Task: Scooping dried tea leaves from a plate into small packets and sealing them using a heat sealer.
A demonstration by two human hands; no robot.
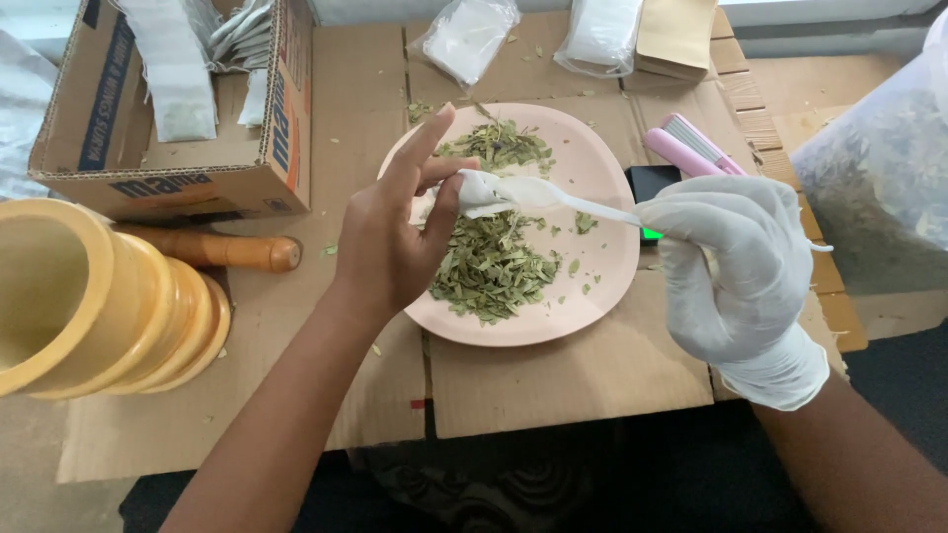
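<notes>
While the bare left hand [390, 242] pinches a small white sachet [474, 192] above the pale pink round plate [612, 271] of dried green leaves [489, 266], the white-gloved right hand [736, 266], grip pressed around a white plastic spoon [553, 195], tips leaves into it, mid-filling.

Plate at the middle of the table, hands meeting above it

The plate [592, 296] lies on cardboard sheets [553, 385] with a heap of dried leaves [489, 266] on it. Over the leaves, the left hand [390, 242] pinches a small bag [474, 192] and the right hand [736, 266] holds a spoon [563, 197] into it. Left of the plate sit a box [197, 118], a pestle [222, 252] and a mortar [99, 306]. Behind the plate lie packets [469, 35]; to its right, a sealer [686, 148] and a large sack [879, 178].
</notes>
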